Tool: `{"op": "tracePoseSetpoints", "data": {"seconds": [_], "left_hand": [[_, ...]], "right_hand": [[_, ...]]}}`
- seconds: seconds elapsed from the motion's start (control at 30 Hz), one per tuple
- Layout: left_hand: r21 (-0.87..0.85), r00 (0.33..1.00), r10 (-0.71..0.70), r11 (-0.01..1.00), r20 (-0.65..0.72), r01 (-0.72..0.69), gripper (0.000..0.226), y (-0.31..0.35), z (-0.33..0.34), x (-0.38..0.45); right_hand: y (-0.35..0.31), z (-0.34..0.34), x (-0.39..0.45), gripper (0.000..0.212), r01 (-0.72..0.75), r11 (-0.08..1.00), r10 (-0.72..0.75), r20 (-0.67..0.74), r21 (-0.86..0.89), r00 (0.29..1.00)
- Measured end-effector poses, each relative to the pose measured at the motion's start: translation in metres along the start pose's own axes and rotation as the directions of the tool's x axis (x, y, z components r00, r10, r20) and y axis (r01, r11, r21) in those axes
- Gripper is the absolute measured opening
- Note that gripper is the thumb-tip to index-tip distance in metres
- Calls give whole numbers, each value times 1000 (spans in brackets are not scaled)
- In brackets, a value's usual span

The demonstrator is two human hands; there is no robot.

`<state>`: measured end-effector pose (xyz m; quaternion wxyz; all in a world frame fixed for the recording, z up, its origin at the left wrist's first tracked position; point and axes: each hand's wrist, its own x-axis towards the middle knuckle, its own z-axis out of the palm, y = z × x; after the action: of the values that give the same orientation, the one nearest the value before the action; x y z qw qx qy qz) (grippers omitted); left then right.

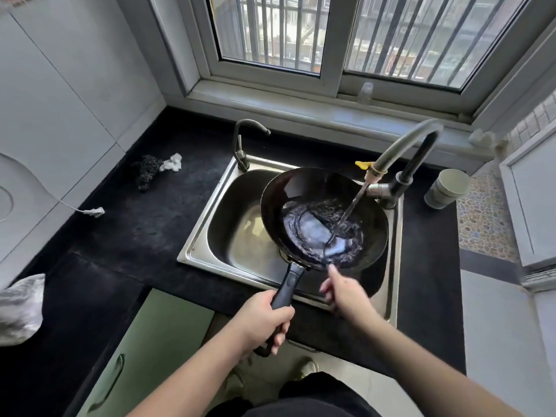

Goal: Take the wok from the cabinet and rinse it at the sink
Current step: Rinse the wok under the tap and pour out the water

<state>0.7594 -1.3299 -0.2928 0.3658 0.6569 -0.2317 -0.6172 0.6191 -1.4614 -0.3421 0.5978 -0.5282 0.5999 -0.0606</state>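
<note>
A black wok point(288, 194) hangs over the steel sink point(197, 236), tilted slightly. Water runs from the faucet hose point(400, 145) into the wok and swirls in its bottom. My left hand point(261, 320) is closed around the wok's black handle point(287, 285). My right hand point(346, 291) hovers at the wok's near rim, blurred, with its fingers spread and one fingertip reaching toward the water. It holds nothing.
A second, thinner tap point(245, 139) stands at the sink's back left. A scrubber and a crumpled white tissue point(156, 168) lie on the black counter. A grey cup point(448, 188) sits right of the faucet. A plastic bag point(21, 308) lies at the left; green cabinet doors point(150, 341) are below.
</note>
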Motion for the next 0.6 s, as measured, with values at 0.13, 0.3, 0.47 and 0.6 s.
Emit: {"op": "tracePoseSetpoints", "data": {"seconds": [0.13, 0.3, 0.47, 0.6], "left_hand": [[-25, 999, 5, 1000, 32, -4, 12, 14, -3, -3], [-38, 998, -7, 999, 57, 9, 16, 25, -14, -7], [-93, 997, -27, 995, 70, 34, 19, 28, -19, -15], [-190, 988, -77, 976, 137, 103, 20, 35, -28, -23]], "right_hand": [[-16, 43, -20, 72, -314, 871, 154, 397, 378, 905], [-48, 65, -30, 55, -505, 580, 137, 534, 640, 834], [-59, 81, -48, 37, -533, 598, 186, 544, 599, 818], [-57, 88, -62, 32, -484, 645, 120, 547, 591, 828]]}}
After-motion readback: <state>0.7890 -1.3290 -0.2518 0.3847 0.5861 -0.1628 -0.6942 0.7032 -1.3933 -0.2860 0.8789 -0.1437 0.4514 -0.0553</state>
